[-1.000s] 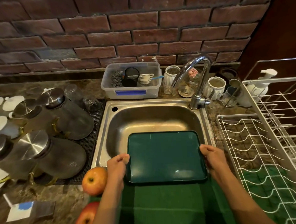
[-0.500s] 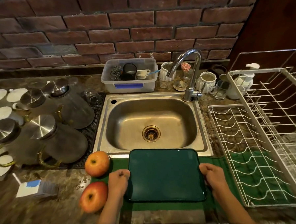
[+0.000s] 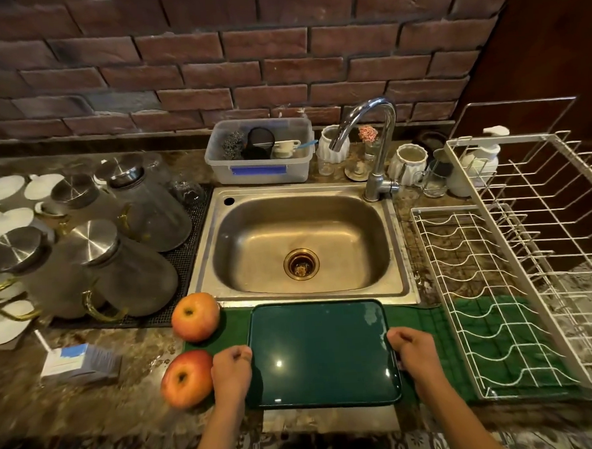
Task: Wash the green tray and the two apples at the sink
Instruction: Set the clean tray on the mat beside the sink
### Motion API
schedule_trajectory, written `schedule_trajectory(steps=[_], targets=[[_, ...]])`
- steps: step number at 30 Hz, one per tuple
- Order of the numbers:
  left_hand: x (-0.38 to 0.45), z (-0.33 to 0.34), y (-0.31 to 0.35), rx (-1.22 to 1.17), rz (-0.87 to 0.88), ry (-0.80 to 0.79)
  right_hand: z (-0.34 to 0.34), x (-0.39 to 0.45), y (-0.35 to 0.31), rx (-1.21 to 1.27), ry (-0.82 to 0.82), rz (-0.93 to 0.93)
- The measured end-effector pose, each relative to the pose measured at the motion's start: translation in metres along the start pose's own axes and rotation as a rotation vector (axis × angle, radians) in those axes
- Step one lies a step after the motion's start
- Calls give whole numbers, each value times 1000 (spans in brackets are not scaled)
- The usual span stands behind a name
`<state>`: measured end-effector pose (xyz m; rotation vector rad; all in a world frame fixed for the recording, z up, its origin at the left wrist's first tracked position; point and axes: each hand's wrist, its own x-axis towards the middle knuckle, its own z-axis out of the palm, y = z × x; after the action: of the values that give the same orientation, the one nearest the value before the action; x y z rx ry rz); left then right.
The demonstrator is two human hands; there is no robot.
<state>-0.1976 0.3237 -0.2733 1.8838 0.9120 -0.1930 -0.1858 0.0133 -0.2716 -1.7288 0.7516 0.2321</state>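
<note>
While four lidded glass jugs point(image 3: 124, 254) crowd the far left of the stone counter point(image 3: 91, 400), a small white and blue box point(image 3: 79, 362) lies nearer on that same side. Right of the box sit the two apples, the far apple point(image 3: 196, 317) at the left edge of a green mat point(image 3: 426, 324) and the near apple point(image 3: 186, 378) just below it, touching the left hand point(image 3: 232, 373). That hand reaches in from the near edge with a straight forearm, its fingers curled over the left rim of the green tray point(image 3: 320, 353). This tray lies flat on the mat, right in front of the steel sink point(image 3: 301, 244), whose basin holds nothing but its brass drain. Beyond the sink stand a clear plastic tub point(image 3: 260, 157) of scrubbers and the curved tap point(image 3: 376, 144). On the tray's right rim the right hand point(image 3: 414, 353) mirrors the other, fingers folded around the edge, forearm angled in from the near right. Farthest right stands a white wire dish rack point(image 3: 516, 264), with a white pump bottle point(image 3: 480, 159) behind it.
</note>
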Motion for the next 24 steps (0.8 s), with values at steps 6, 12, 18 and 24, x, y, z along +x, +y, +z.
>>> schedule_trajectory(steps=[6,12,18,24], targets=[[-10,-3,10,74,-5,113,7,2,3,-83,-24,-24],[-18,-4,11,197,-4,176,13,-2,7,-174,-45,-53],[-21,-1,9,239,33,228,12,-1,12,-194,-48,-60],[-22,0,11,223,42,222,11,-4,13,-186,-64,-81]])
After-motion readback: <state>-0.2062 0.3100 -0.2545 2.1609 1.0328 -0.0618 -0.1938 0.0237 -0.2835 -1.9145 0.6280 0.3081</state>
